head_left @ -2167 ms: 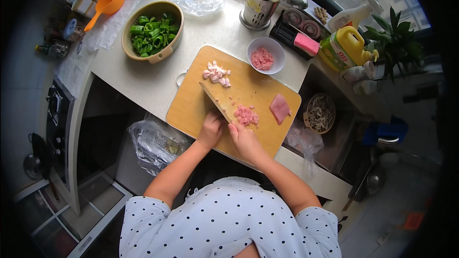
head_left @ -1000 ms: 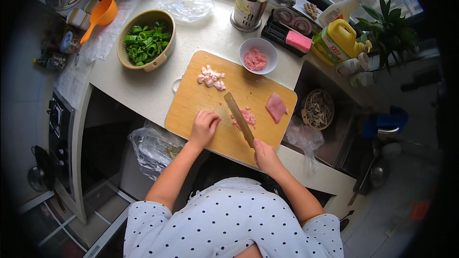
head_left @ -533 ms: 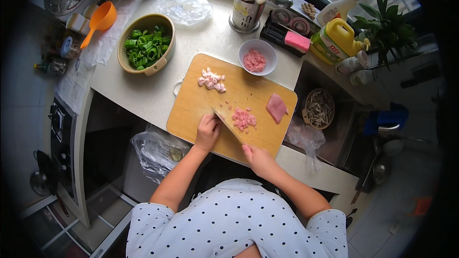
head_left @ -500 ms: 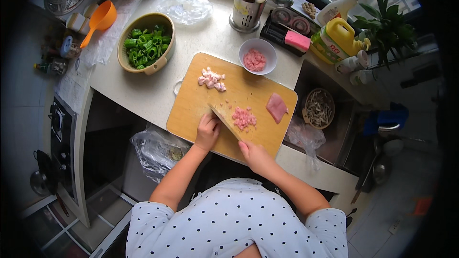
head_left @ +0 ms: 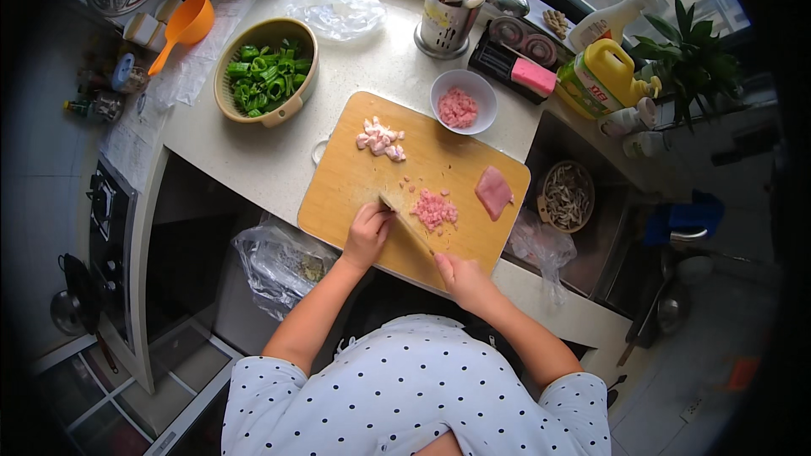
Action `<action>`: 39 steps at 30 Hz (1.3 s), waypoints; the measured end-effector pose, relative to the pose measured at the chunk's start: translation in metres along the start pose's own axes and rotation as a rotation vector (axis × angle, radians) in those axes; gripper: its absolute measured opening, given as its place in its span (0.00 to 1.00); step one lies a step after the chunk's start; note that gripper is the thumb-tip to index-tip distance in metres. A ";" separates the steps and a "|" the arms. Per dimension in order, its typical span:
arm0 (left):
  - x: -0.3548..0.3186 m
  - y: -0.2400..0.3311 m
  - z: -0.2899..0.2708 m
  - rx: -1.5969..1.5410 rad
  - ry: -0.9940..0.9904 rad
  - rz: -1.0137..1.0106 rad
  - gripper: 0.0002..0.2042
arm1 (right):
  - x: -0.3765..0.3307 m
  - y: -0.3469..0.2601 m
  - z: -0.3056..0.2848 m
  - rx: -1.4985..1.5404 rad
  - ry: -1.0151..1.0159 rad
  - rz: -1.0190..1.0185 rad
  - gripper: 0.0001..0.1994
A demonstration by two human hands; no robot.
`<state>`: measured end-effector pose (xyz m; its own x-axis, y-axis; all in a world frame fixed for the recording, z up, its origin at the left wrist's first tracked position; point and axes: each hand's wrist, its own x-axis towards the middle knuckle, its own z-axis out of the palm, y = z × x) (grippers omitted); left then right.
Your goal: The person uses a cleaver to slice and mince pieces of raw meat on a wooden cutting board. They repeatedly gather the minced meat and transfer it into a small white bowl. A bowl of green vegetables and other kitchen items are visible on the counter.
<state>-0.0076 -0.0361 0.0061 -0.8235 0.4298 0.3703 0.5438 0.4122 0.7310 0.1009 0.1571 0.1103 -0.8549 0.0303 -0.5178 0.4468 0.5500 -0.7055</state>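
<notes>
My right hand [head_left: 467, 279] is closed round the handle of a kitchen knife [head_left: 409, 227], whose blade slants away to the left over a wooden cutting board [head_left: 338, 190]. Beside the blade's far end, my left hand [head_left: 367, 234] has its fingers curled together against the blade's left side; whatever is under them is hidden. Small diced pink meat [head_left: 435, 210] lies just right of the blade. A flat slab of raw meat [head_left: 492, 192] rests at the board's right. Pale, whitish chopped pieces [head_left: 380, 138] sit near its far left corner.
A white bowl [head_left: 485, 119] of minced meat stands at the board's far edge. Left of it is a basket [head_left: 287, 106] of cut green peppers. A chopstick holder [head_left: 443, 29] stands behind. In the sink at right, a bowl [head_left: 590, 194] holds greyish strips beside a plastic bag [head_left: 549, 241].
The whole view has shifted slightly. The knife and both hands keep nearly the same place on the board, with the left fingers now closer against the blade.
</notes>
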 end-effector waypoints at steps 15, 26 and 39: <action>0.007 0.008 -0.042 -0.110 -0.319 -0.192 0.19 | 0.016 0.025 0.005 0.250 0.025 0.122 0.24; 0.007 0.000 -0.007 -0.057 -0.070 -0.167 0.10 | -0.003 0.011 -0.001 0.132 0.006 0.037 0.22; 0.001 0.012 0.013 -0.005 -0.003 -0.027 0.07 | -0.014 0.020 0.003 0.082 0.061 -0.020 0.21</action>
<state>-0.0001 -0.0203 0.0079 -0.8371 0.4215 0.3488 0.5210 0.4197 0.7432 0.1219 0.1652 0.1023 -0.8773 0.0721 -0.4745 0.4474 0.4809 -0.7541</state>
